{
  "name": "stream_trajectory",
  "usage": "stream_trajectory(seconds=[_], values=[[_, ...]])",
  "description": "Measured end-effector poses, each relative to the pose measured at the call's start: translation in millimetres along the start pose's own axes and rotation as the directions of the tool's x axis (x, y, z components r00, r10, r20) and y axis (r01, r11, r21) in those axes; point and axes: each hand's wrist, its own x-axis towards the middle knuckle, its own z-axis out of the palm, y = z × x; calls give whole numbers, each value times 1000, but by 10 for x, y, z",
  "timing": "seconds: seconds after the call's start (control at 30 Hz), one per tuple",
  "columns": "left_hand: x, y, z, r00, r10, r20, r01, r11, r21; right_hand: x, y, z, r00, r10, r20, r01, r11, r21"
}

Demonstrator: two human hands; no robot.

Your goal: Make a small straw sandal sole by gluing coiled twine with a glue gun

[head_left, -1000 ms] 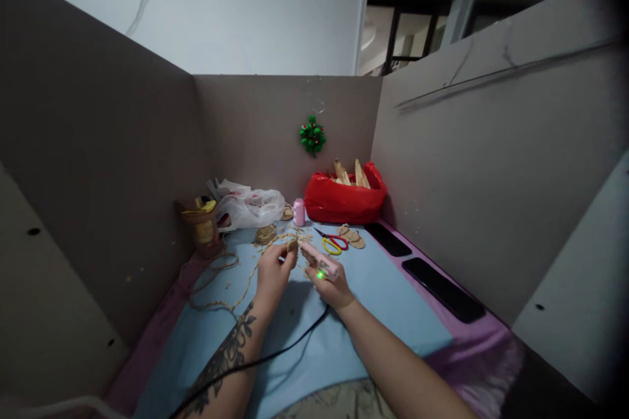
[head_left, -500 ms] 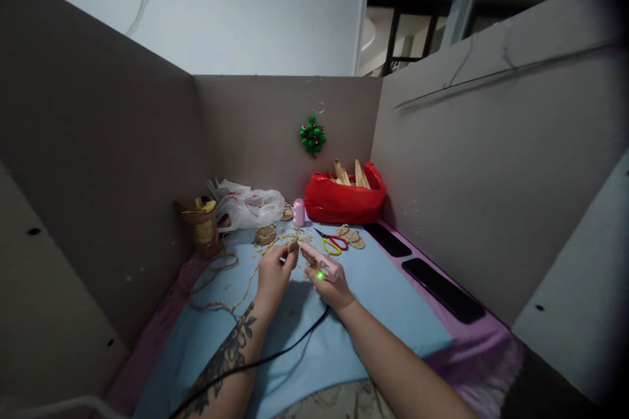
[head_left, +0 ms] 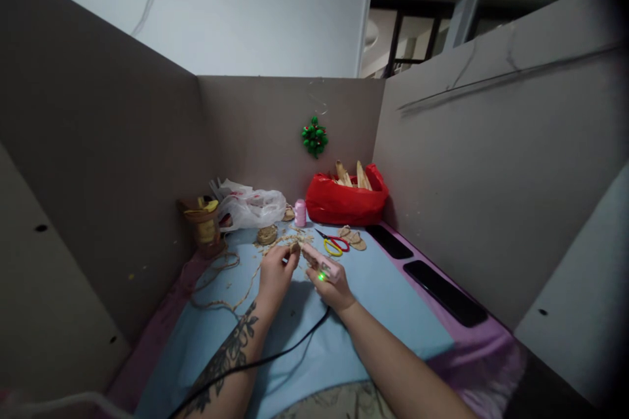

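Note:
My right hand is wrapped round a pale pink glue gun with a green light glowing on it and a black cord running down to the left. Between the pinched fingers of my left hand is a small tan woven piece, partly hidden by the fingers. The gun's nozzle points at this piece; whether they touch I cannot tell. A braided straw cord trails down from near my left hand and loops across the cloth.
Beyond my hands lie a coiled braid, scissors and small woven soles. A pink can, plastic bag and red bag of husks line the back. A pot stands left, two phones right.
The view has shifted very slightly. Both hands keep almost the same pose, with the glue gun still held close to the woven piece.

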Motion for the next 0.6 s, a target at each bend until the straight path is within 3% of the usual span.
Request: stream_trajectory(seconds=[0.37,0.6], values=[[12,27,-14,999,44,-16,-43,998,49,-17,-18,-7,1000,1,13,-2,1000,9],[5,2,-7,999,42,-10,-42,998,46,-9,-30,-12,997,-61,54,59,998,37]])
